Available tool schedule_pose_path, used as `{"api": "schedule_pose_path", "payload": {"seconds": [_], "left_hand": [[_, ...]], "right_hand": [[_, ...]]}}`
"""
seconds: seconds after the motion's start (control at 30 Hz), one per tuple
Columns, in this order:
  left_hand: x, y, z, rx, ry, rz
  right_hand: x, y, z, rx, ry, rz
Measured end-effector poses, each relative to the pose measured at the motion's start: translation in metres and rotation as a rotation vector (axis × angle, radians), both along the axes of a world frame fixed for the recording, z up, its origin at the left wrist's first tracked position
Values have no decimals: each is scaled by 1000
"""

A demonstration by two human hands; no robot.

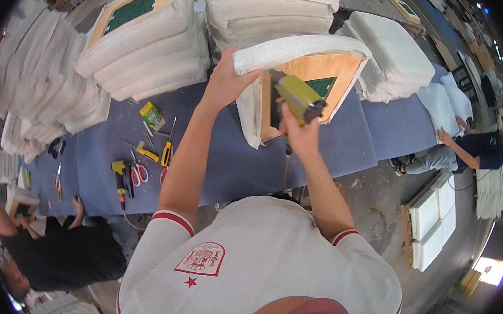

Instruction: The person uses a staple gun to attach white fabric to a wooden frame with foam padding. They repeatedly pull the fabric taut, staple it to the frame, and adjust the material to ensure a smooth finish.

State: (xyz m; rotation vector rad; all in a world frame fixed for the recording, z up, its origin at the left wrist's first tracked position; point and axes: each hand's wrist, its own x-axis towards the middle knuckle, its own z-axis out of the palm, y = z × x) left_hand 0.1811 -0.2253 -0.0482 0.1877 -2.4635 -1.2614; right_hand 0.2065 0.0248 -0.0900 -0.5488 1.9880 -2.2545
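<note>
A padded seat cushion (pixel 298 47) stands tilted on the work table, its plywood back (pixel 346 63) facing me. White padding wraps round its edges, and green webbing shows through the opening in the wood. My left hand (pixel 226 83) grips the padding at the upper left corner. My right hand (pixel 300 132) is closed round the handle of a yellow and black staple gun (pixel 296 94). The gun's nose points at the left side of the plywood; the gun hides whether its tip touches the wood. A hose hangs below the right hand.
On the blue-covered table (pixel 232 173) lie a second staple gun (pixel 121 173), scissors (pixel 139 173), a screwdriver (pixel 167 152) and a small box (pixel 151 115). Stacks of white cushions (pixel 153 60) rise behind and left. Co-workers are at left (pixel 72 255) and right (pixel 482 151).
</note>
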Motion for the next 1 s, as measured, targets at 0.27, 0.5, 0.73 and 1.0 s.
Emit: {"api": "schedule_pose_path", "payload": {"seconds": [0.27, 0.5, 0.73, 1.0], "left_hand": [[-3, -8, -10, 20, 45, -51], [-4, -10, -20, 3, 76, -54], [16, 10, 8, -97, 0, -51], [51, 45, 37, -126, -75, -42]], "right_hand": [[6, -38, -2, 159, 67, -129], [11, -44, -1, 112, 148, -188], [1, 4, 13, 3, -259, 111], [-64, 202, -85, 514, -416, 42]]}}
